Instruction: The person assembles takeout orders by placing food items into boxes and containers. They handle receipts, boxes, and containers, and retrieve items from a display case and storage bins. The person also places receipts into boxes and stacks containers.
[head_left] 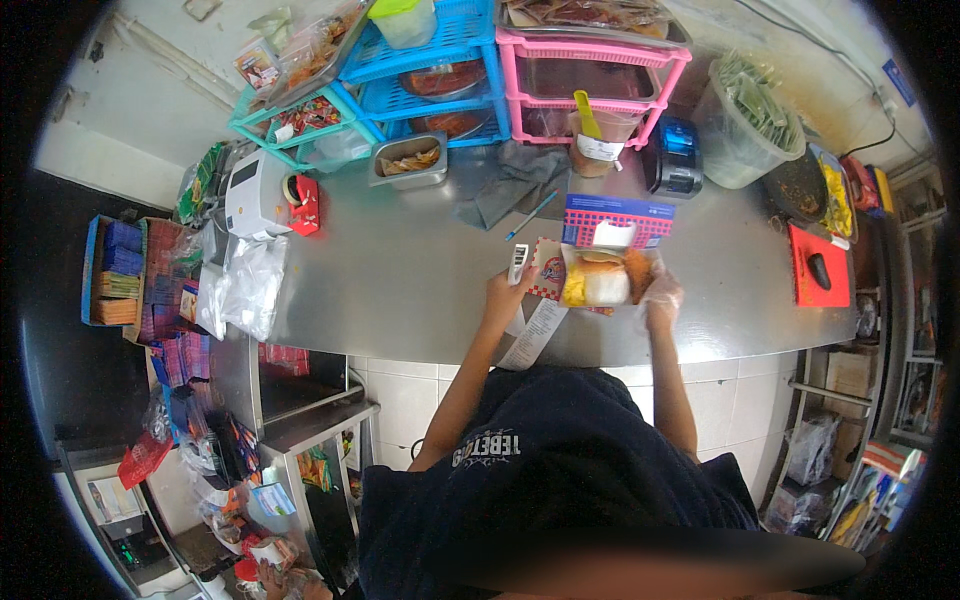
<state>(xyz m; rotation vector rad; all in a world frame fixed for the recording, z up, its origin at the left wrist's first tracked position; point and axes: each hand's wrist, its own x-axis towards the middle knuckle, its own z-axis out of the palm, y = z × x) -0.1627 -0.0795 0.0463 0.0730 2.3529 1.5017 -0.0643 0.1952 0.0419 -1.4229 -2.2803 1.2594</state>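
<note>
An open food box (pixel 571 287) rests on the steel table in front of me. Its blue and pink lid (pixel 620 211) is folded up at the far side. White rice (pixel 606 289), a yellow food and brown shredded food fill it. My right hand (pixel 660 303), in a clear plastic glove, is closed on the box's right edge. To the left, my left hand (pixel 506 298) pinches a small white label (pixel 518 264) with black print. Just right of it, partly under the box, lies a red-checkered card (pixel 547 262). A long receipt (pixel 534 335) lies below.
A blue pen (pixel 531 216) and a grey cloth (pixel 512 183) lie beyond the box. Blue shelves (pixel 430 60) and a pink rack (pixel 585 45) line the back. A white printer (pixel 257 198) and tape dispenser (pixel 304 205) stand left. Another person's hand (pixel 271 579) shows at lower left.
</note>
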